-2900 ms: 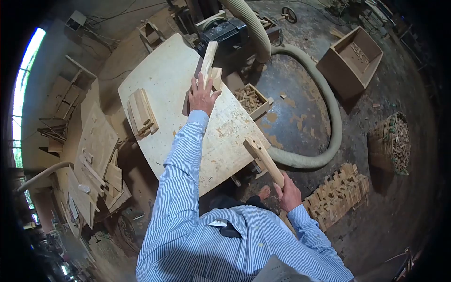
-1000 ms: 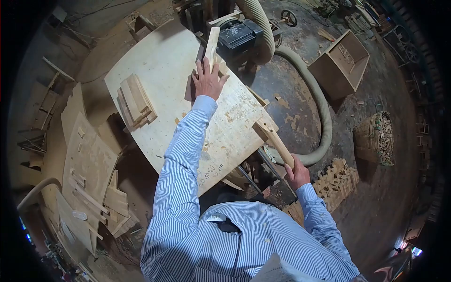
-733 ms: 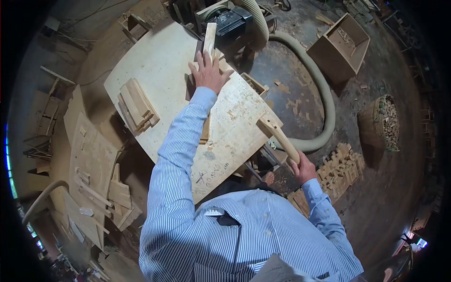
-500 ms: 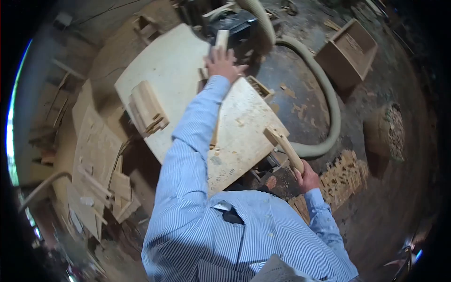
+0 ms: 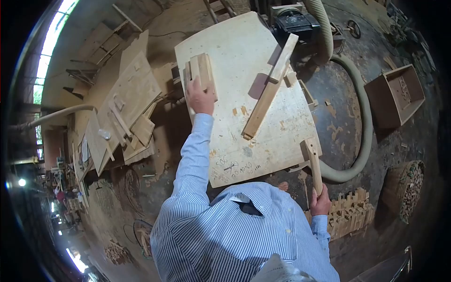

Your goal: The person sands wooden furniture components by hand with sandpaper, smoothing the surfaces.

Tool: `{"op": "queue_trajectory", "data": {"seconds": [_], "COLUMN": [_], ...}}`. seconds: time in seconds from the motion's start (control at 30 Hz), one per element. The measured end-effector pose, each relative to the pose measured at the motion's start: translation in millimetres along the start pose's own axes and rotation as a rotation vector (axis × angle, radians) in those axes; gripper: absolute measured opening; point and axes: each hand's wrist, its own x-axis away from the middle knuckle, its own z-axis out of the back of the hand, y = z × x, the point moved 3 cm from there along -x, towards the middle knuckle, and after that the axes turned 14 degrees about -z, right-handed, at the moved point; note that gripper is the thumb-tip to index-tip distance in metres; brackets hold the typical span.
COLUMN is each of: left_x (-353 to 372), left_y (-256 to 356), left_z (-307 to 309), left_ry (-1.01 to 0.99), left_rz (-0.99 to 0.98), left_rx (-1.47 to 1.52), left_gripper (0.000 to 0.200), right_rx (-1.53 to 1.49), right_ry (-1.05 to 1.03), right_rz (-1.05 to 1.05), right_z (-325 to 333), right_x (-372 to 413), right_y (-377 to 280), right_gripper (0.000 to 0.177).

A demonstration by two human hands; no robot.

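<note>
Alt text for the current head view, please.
A person's left hand is at a stack of wooden boards on a pale worktable, while the right hand holds a wooden bar by its corner. A ridged hose curves alongside.

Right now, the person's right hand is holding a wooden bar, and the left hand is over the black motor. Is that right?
Not quite: the left hand isn't over the black motor. The head view shows it over the stack of boards on the table. The right hand is indeed holding a wooden bar.
</note>
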Motion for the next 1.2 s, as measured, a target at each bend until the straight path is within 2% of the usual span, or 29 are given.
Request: {"op": "queue_trajectory", "data": {"seconds": [0.03, 0.1, 0.17, 0.27, 0.37, 0.43, 0.5, 0.53, 0.63, 0.67, 0.7, 0.77, 0.8, 0.9, 0.97, 1.1, 1.13, 1.17, 1.2], "left_x": [-2.0, 3.9, 4.7, 4.4, -0.2, 0.8, 6.2, 5.4, 15.4, 10.4, 11.5, 9.5, 4.4, -15.3, -13.9, -20.9, -27.8, -35.5, -39.9], "left_y": [-8.4, -27.6, -43.7, -60.8, -66.5, -77.6, -94.0, -100.9, -104.6, -92.7, -92.5, -89.2, -70.8, -2.8, 29.0, 85.3, 98.1, 104.4, 108.6], "left_z": [13.2, 24.7, 24.2, 10.0, 8.5, 4.6, 2.5, 4.6, 11.8, 27.7, 30.8, 35.5, 42.4, 49.2, 22.0, -45.2, -53.9, -67.2, -85.1], "left_ry": [0.001, -0.278, -0.298, -0.361, -0.369, -0.393, -0.379, -0.379, -0.375, -0.353, -0.357, -0.398, -0.433, -0.624, -0.756, -0.91, -0.873, -0.88, -0.962], "left_rz": [0.006, 0.229, 0.228, 0.064, 0.02, 0.068, 0.31, 0.312, 0.716, 0.797, 0.8, 0.757, 0.724, 0.561, 0.588, 0.504, 0.505, 0.498, 0.394], "left_rx": [-0.007, 0.072, 0.161, 0.226, 0.258, 0.286, 0.494, 0.496, 1.149, 1.257, 1.345, 1.453, 1.452, 1.516, 1.566, 1.744, 1.739, 1.749, 1.528], "left_gripper": [0.067, 0.073, 0.077, 0.063, 0.056, 0.052, 0.055, 0.055, 0.023, 0.024, 0.027, 0.034, 0.036, 0.048, 0.048, 0.045, 0.035, 0.035, 0.033], "right_rx": [0.016, 0.006, 0.002, -0.012, 0.015, -0.012, -0.017, 0.003, 0.026, 0.019, 0.018, 0.037, 0.002, 0.055, 0.047, 0.018, 0.024, 0.026, 0.051], "right_ry": [-0.029, -0.032, -0.034, -0.035, -0.014, -0.042, -0.064, -0.047, -0.029, -0.027, -0.012, 0.027, -0.024, -0.003, -0.01, -0.005, -0.002, 0.009, 0.037], "right_rz": [-0.055, -0.045, -0.042, -0.035, -0.013, -0.035, -0.068, -0.053, -0.064, -0.082, -0.102, 0.021, -0.082, -0.099, -0.105, -0.121, -0.119, -0.127, -0.085], "right_z": [0.5, 2.6, 6.3, 5.9, 8.0, 7.9, 7.3, 6.1, 7.6, 7.6, 7.6, 7.5, 8.3, 6.0, 5.4, 1.8, 1.6, 1.9, 0.3], "right_x": [0.3, 0.9, 2.7, 1.3, 0.9, 2.1, 2.5, 1.2, 3.6, 3.4, 3.3, 2.2, 3.7, 4.2, -1.4, 4.5, 3.9, 3.0, 2.3], "right_y": [1.3, -1.6, -4.7, -3.9, -0.9, -5.7, -6.6, -6.0, -9.0, -10.8, -9.1, -10.7, -10.7, -8.6, -11.2, -6.9, -7.1, -6.8, -3.3], "right_gripper": [0.045, 0.045, 0.045, 0.044, 0.043, 0.043, 0.043, 0.043, 0.043, 0.042, 0.042, 0.042, 0.042, 0.042, 0.042, 0.043, 0.044, 0.044, 0.044]}}
